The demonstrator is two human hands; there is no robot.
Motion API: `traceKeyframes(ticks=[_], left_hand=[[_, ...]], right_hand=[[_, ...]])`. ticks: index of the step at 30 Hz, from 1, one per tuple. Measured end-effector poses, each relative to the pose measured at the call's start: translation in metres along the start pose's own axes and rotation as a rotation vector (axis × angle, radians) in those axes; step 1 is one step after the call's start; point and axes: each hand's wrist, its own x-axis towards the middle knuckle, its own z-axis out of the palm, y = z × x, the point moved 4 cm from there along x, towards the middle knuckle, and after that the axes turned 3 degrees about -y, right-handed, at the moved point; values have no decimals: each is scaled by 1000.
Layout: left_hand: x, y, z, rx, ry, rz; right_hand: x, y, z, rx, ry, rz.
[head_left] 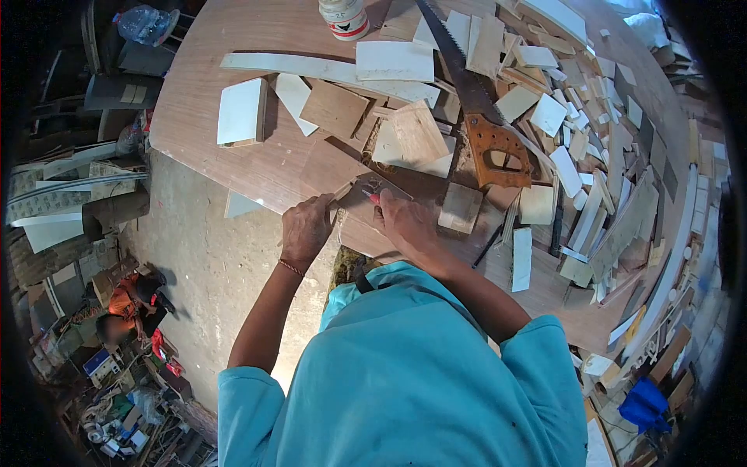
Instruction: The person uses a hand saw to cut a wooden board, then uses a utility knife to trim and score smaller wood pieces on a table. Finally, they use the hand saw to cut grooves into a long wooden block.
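At the table's near edge, my left hand (307, 226) is closed around a thin wooden strip (345, 189), whose end sticks out past the fingers toward my other hand. My right hand (408, 222) grips a small red-handled tool (375, 198) with a metal head; it looks like pliers, though the head is too small to make out well. The tool's tip is close to the strip's end, over the wooden table (194, 117). To the right of my right hand lies a square wood block (460, 208). A handsaw (498, 152) with a brown wooden handle rests beyond it.
Many wood offcuts (548, 115) are heaped on the table's right side. Blocks such as a white-faced one (240, 113) lie farther back, near a white jar (344, 19). At lower left, a person in orange (124, 303) is low to the floor among clutter.
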Motion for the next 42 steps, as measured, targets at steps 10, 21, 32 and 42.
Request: traceKeyframes(ticks=[10, 21, 32, 42], left_hand=[[1, 1, 0, 48, -30, -3], [-1, -4, 5, 23, -6, 20], [1, 4, -1, 37, -7, 15], [1, -1, 3, 18, -14, -7]], right_hand=[[7, 3, 11, -16, -3, 17], [-3, 2, 6, -19, 4, 11], [5, 2, 16, -87, 110, -10], [-4, 8, 21, -73, 90, 43]])
